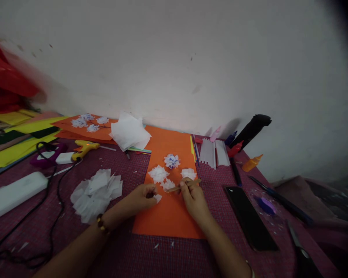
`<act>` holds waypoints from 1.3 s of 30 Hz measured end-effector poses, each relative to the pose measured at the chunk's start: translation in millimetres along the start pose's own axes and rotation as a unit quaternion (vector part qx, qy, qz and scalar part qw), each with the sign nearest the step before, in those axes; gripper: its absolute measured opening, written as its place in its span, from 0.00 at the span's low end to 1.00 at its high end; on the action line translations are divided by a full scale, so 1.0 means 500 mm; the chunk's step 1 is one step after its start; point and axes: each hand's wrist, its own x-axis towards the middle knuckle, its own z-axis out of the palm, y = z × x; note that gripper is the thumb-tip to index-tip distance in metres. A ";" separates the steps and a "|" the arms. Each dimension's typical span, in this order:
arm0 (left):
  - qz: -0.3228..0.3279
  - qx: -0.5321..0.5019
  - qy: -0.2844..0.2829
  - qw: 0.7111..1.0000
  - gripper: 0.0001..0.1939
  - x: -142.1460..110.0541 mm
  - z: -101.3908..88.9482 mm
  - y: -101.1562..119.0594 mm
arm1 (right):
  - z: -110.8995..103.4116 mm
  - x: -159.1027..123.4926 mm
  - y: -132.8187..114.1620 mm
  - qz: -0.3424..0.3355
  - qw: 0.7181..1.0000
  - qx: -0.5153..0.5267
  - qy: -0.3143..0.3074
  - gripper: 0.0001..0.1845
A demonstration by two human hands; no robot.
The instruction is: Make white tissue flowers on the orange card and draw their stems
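Note:
My right hand (195, 199) grips a thin light-brown stick (174, 189), its tip touching or just beside a white tissue-paper flower (168, 185). My left hand (143, 197) is pinched on a small white paper piece (158, 198) over the orange sheet (168, 220). Two more white flowers lie on that sheet, one to the left (158, 174) and one to the right (188, 173). Above them sits a flower with blue-marked petals (172, 161). A pile of white tissue squares (97, 193) lies left of my left forearm.
A yellow glue gun (85, 148) with a black cord lies at left, near a white power strip (17, 195). At right are a phone (249, 218), scissors (303, 251), a cutter (287, 204) and an orange bottle (251, 163). White sheets (130, 131) stand against the wall.

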 end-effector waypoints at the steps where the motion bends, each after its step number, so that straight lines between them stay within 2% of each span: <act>1: 0.002 0.005 0.002 1.000 0.06 0.000 0.000 -0.001 | 0.002 0.001 0.000 -0.001 1.000 0.008 -0.001 0.18; 6: 0.002 0.047 0.023 0.999 0.07 0.005 0.001 -0.008 | 0.008 0.006 0.000 -0.005 1.000 0.029 0.001 0.17; 10: -0.006 0.059 0.036 0.998 0.06 0.006 0.003 -0.008 | 0.012 0.008 0.006 0.007 0.999 0.036 0.027 0.16; 16: -0.013 0.041 0.032 0.999 0.08 0.006 0.004 -0.004 | 0.000 0.002 0.013 0.073 0.987 0.134 0.058 0.18; 20: -0.007 0.043 0.036 0.998 0.08 0.006 0.002 -0.008 | -0.015 0.000 0.020 0.076 0.989 0.100 0.080 0.18; 24: -0.001 0.024 0.030 0.999 0.07 0.006 0.002 -0.012 | -0.010 0.002 0.023 0.062 0.994 0.051 0.067 0.18; 31: -0.005 0.024 0.032 0.999 0.08 0.008 0.003 -0.017 | 0.005 0.006 0.016 0.046 0.997 0.058 0.031 0.17; 39: -0.008 0.025 0.026 0.999 0.09 0.006 0.006 -0.002 | 0.012 0.009 0.014 0.025 0.999 0.038 0.022 0.17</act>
